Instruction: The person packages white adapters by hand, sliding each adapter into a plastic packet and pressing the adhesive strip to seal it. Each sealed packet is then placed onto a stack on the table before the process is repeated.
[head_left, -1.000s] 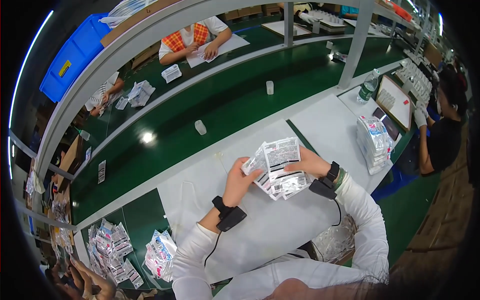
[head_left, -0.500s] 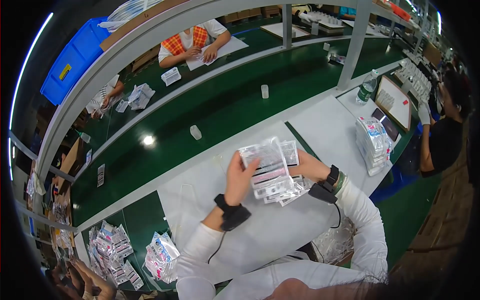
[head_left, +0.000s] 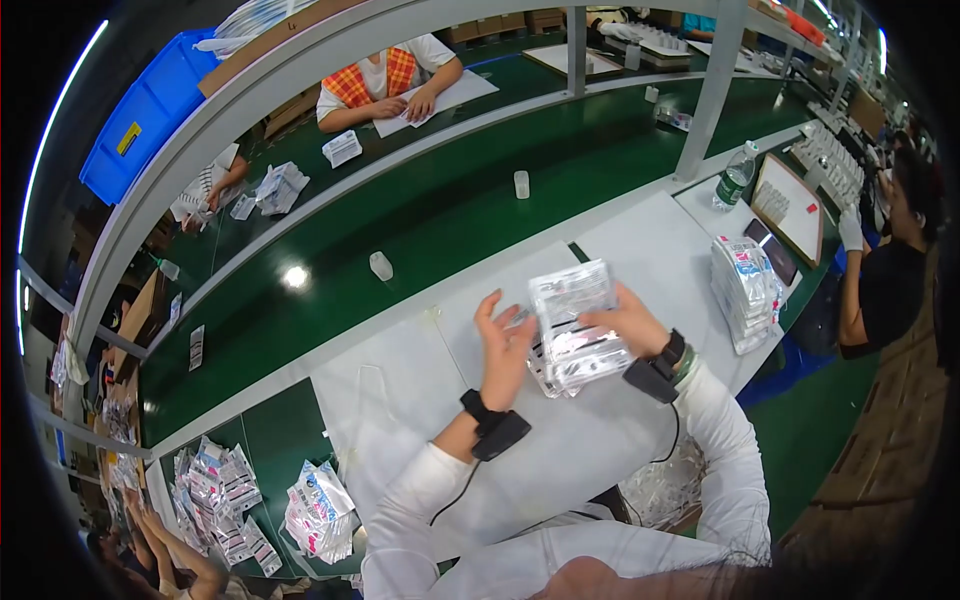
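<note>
A person in white sleeves sits at a white worktable, seen from above. Their right hand grips a stack of clear plastic packets from the right side, fingers wrapped over its top face, holding it up above the middle of the table. Their left hand is flat and open, fingers spread, its palm pressed against the left edge of the stack without closing on it. Each wrist carries a black strap-on device: one on the left wrist, one on the right wrist. On the table to the right of the held stack stands a second pile of packets with red and blue print, well apart from the hands. Beyond that pile, further right, lies a white board in a wooden frame, and a green plastic bottle stands near it. Behind the table runs a green conveyor belt carrying small clear containers, one just beyond the table's far edge. Across the belt another person's hands rest on a white sheet. More printed packets lie heaped to the left of the table.
</note>
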